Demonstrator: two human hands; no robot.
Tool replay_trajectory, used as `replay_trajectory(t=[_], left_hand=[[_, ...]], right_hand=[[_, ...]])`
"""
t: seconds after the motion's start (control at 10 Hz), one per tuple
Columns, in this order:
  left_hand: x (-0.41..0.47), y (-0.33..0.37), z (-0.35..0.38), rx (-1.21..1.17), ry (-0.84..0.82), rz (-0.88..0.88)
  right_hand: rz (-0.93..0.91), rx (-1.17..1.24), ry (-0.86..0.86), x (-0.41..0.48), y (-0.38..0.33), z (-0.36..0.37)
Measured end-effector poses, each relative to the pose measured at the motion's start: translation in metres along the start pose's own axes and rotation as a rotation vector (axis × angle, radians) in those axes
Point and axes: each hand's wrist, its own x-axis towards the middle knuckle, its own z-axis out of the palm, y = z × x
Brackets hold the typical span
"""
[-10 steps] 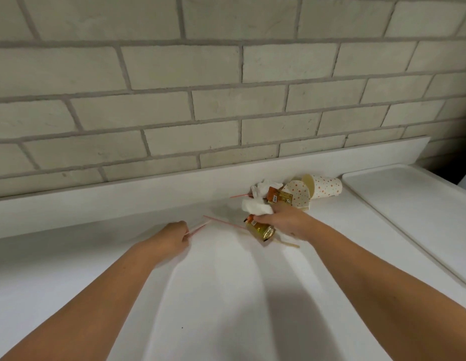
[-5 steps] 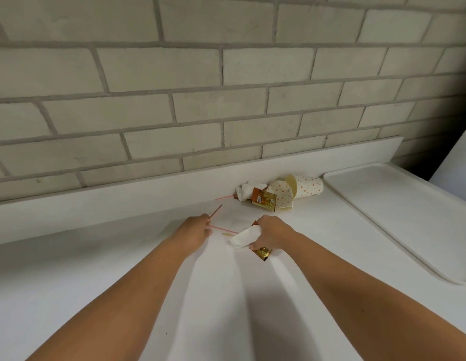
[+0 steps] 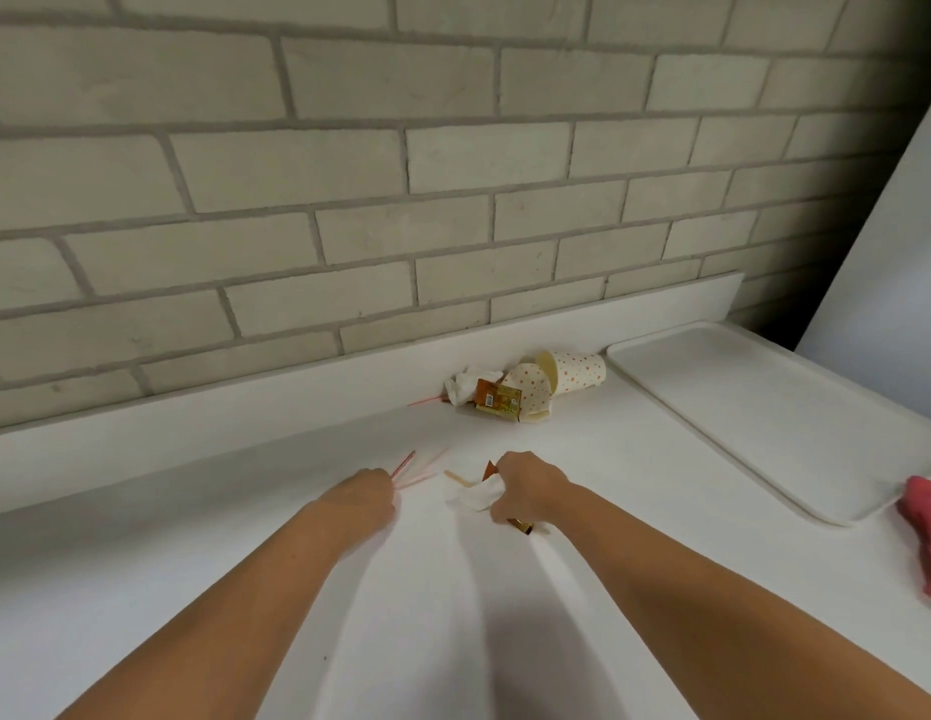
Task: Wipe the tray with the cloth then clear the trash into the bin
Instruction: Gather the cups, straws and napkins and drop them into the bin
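Observation:
My left hand [image 3: 368,495] grips thin red straws [image 3: 407,466] that stick up and to the right from its fingers. My right hand [image 3: 530,488] holds a bundle of trash: a crumpled white napkin [image 3: 476,495], a wooden stirrer and an orange-gold wrapper [image 3: 520,524] poking out below the palm. More trash lies against the back ledge: two dotted paper cups [image 3: 567,377] on their sides, a wrapper [image 3: 497,396], a napkin and a red straw. The white tray [image 3: 775,413] sits at the right. A pink cloth [image 3: 928,532] lies at the right edge. No bin is in view.
The white counter [image 3: 193,563] ends at a low white ledge below a grey brick wall [image 3: 349,200]. A white panel [image 3: 889,226] leans at the far right, behind the tray.
My right hand has pulled back from the trash pile toward me with napkin and wrapper in it. My left hand has lifted the straws and drawn closer to the right hand. The view has shifted right, revealing the cloth.

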Motion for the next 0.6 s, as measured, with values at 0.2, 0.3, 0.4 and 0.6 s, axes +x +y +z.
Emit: replay_trajectory(t=[0.2, 0.3, 0.4, 0.6], left_hand=[[-0.019, 0.01, 0.003, -0.04, 0.028, -0.007], [-0.035, 0.018, 0.006, -0.105, 0.031, 0.072], [-0.048, 0.025, 0.009, -0.114, 0.05, 0.128], [-0.061, 0.073, 0.014, -0.107, 0.101, 0.254]], right_hand=[[0.017, 0.014, 0.055, -0.026, 0.008, 0.018], [0.03, 0.115, 0.029, -0.04, 0.019, 0.02], [0.068, 0.199, -0.018, -0.065, 0.034, 0.016], [0.11, 0.518, 0.014, -0.126, 0.081, 0.003]])
